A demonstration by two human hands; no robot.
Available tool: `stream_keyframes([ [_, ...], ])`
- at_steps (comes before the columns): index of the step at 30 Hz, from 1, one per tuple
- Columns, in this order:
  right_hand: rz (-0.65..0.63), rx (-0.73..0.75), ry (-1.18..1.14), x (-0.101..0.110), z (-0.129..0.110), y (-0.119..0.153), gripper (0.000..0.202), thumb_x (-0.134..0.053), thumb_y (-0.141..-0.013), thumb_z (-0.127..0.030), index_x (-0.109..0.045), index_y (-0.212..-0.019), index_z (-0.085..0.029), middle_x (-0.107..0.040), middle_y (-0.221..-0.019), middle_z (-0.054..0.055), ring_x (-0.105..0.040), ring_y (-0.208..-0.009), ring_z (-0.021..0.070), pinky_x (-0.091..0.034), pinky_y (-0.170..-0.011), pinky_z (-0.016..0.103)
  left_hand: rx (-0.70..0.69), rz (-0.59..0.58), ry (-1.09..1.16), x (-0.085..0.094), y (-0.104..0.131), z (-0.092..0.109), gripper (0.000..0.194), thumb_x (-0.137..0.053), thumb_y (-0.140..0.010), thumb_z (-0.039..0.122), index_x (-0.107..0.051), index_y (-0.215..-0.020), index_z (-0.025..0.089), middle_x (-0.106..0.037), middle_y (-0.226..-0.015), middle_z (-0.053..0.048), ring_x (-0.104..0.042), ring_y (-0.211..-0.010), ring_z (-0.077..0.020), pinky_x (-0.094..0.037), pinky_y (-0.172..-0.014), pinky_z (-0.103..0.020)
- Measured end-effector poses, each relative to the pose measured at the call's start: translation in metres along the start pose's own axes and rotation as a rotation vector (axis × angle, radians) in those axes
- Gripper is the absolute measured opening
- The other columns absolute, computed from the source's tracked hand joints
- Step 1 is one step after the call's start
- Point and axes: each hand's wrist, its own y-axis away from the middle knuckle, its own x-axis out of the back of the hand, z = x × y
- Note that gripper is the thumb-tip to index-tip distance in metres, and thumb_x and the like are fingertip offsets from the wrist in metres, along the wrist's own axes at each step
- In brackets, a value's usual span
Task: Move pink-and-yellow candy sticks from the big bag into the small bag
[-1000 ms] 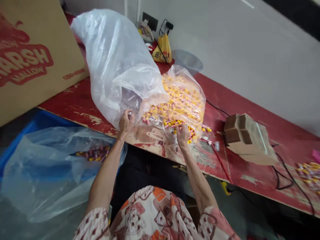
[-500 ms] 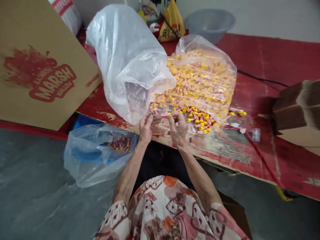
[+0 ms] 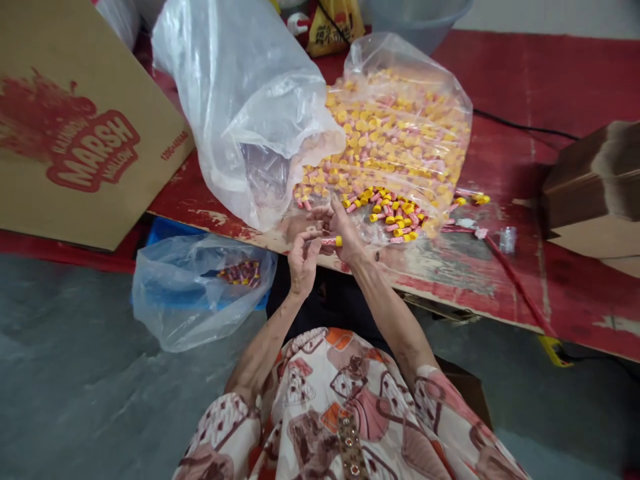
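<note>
A pink tube with a yellow cap (image 3: 331,241) lies level between my hands, near the table's front edge. My left hand (image 3: 304,261) has its fingers closed on the tube's pink end. Beside the yellow cap is my right hand (image 3: 345,233), its fingers apart and reaching toward the bags. Behind it, loose yellow-capped pink tubes (image 3: 400,217) spill from a large clear bag (image 3: 407,133) full of the same tubes. A whitish plastic bag (image 3: 250,87) stands open to the left, with clear plastic pieces (image 3: 267,170) inside its mouth.
On the left stands a cardboard box (image 3: 90,133); a brown carton (image 3: 595,193) is at the right. Below the table's left edge, a clear bag (image 3: 170,300) with some tubes rests in a blue bin (image 3: 163,232). A grey basin (image 3: 420,20) is at the back.
The capped tube now shows plainly between my hands. My left hand has moved slightly right and my right hand slightly left, closer together. The whole view has shifted, with the table's things higher up.
</note>
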Motion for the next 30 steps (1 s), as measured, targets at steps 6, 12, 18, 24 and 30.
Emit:
stream_keyframes([
  [6, 0.016, 0.104, 0.026, -0.001, 0.009, 0.018, 0.075, -0.070, -0.097, -0.098, -0.072, -0.090, -0.024, -0.076, -0.089, 0.003, -0.056, -0.067, 0.0129, -0.043, -0.054, 0.023, -0.034, 0.002, -0.077, 0.003, 0.011, 0.001, 0.058, -0.084, -0.099, 0.079, -0.073, -0.112, 0.024, -0.081, -0.096, -0.004, -0.084, -0.084, -0.0223, -0.069, -0.074, -0.032],
  [12, -0.169, -0.084, -0.021, -0.003, 0.008, 0.016, 0.076, -0.066, -0.101, -0.098, -0.068, -0.088, -0.023, -0.077, -0.089, 0.005, -0.050, -0.064, 0.0129, -0.036, -0.049, 0.023, 0.054, -0.001, -0.029, 0.003, 0.010, -0.011, 0.060, -0.085, -0.097, 0.081, -0.073, -0.113, 0.025, -0.082, -0.106, -0.006, -0.085, -0.095, -0.0245, -0.073, -0.083, -0.036],
  [18, 0.130, 0.242, 0.159, 0.027, 0.030, -0.006, 0.061, -0.054, -0.112, -0.084, -0.070, -0.104, -0.026, -0.075, -0.099, 0.006, -0.065, -0.083, 0.0215, -0.058, -0.071, 0.032, 0.039, -0.020, -0.055, 0.003, -0.001, -0.015, 0.058, -0.085, -0.098, 0.079, -0.073, -0.112, 0.024, -0.078, -0.092, -0.003, -0.083, -0.087, -0.0218, -0.072, -0.083, -0.034],
  [24, 0.676, 0.650, 0.787, 0.097, 0.055, -0.026, 0.030, -0.043, -0.110, -0.026, -0.071, -0.119, -0.022, -0.071, -0.128, 0.017, -0.066, -0.130, 0.0304, -0.053, -0.120, 0.049, -0.183, -0.166, -0.588, 0.034, -0.041, -0.019, 0.032, -0.074, -0.111, 0.054, -0.074, -0.113, 0.022, -0.077, -0.108, -0.009, -0.078, -0.102, -0.0238, -0.067, -0.097, -0.037],
  [30, 0.697, 0.642, 0.970, 0.109, 0.065, -0.037, 0.035, -0.039, -0.101, -0.016, -0.069, -0.119, -0.021, -0.073, -0.125, 0.018, -0.069, -0.121, 0.0308, -0.056, -0.111, 0.049, -0.214, -0.306, -1.082, 0.022, -0.067, -0.052, 0.010, -0.065, -0.109, 0.024, -0.072, -0.116, 0.021, -0.075, -0.136, -0.019, -0.079, -0.117, -0.0315, -0.065, -0.100, -0.039],
])
